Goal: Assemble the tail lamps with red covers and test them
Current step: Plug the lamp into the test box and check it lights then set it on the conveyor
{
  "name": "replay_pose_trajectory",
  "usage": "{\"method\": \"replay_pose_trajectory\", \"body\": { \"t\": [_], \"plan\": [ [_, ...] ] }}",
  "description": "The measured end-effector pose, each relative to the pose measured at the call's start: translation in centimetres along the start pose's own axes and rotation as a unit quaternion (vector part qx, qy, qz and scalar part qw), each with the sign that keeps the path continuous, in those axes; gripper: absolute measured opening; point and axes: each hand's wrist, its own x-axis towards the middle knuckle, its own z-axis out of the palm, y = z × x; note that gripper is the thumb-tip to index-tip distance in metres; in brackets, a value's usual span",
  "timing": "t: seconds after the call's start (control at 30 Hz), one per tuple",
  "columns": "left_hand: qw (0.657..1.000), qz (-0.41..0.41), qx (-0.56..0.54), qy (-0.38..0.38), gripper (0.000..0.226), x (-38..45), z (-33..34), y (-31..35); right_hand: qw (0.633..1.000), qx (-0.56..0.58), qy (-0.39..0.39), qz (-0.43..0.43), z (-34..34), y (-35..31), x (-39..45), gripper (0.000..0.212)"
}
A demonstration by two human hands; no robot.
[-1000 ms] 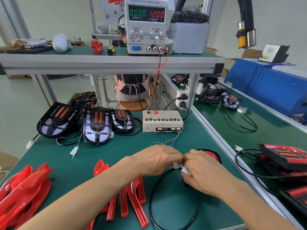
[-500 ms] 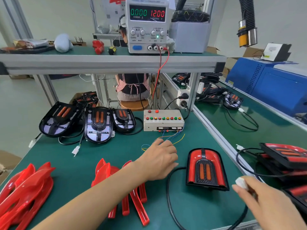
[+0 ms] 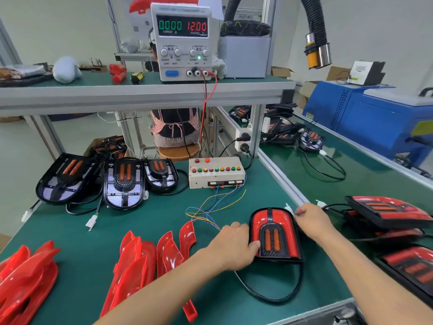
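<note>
So the lamp (image 3: 275, 233) sits flat on the desk (image 3: 164, 231), lower right of centre in the frame, red cover already on. My left hand (image 3: 230, 247) lies against its left edge, fingers curled loosely, thumb resting on the black centre grille, more a steadying touch than a real grip. My right hand (image 3: 311, 221) is at the top right corner, fingers curled around that edge; I can't tell if it's also pinching the white plug (image 3: 288, 208) poking out right there.

Handling-wise, I'd guess this thing is light, hollow plastic: stiff but not something to squeeze hard. The glossy red cover looks slick and would show scratches and prints, so I'd hold it by the black rim on both long sides, not by the face. The cable (image 3: 269, 294) loops off the bottom edge and is floppy, so it'll drag and could snag; don't lift by it.

Spare covers (image 3: 138, 261) are piled at lower left, tester box (image 3: 216, 173) up behind.
</note>
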Motion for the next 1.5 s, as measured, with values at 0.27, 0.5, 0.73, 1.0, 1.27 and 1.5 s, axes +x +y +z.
{"method": "replay_pose_trajectory", "body": {
  "t": [0.27,0.5,0.73,1.0,1.27,1.5],
  "plan": [
    [0.989,-0.071,-0.113,-0.059,0.04,0.4,-0.5,0.7,0.969,0.22,-0.034,0.106,0.2,0.4,-0.9,0.018],
    [0.959,-0.05,-0.279,-0.01,0.028,-0.6,1.0,0.7,0.83,0.506,-0.198,0.129,-0.2,0.5,-4.7,0.061],
    [0.953,0.052,-0.298,-0.005,0.045,-1.9,0.2,1.1,0.772,0.599,-0.202,0.068,-0.3,1.7,-8.6,0.049],
    [0.886,0.112,-0.448,-0.033,0.079,-3.2,0.0,2.8,0.767,0.605,-0.208,0.052,-1.0,2.0,-12.1,0.079],
    [0.801,0.019,-0.589,-0.107,0.07,-2.6,-1.3,6.8,0.808,0.57,-0.145,0.032,-4.0,2.6,-14.6,0.041],
    [0.863,0.008,-0.479,-0.158,0.052,-1.2,-2.9,10.7,0.824,0.561,-0.072,0.028,-8.6,4.1,-16.0,0.05]
  ]
}}
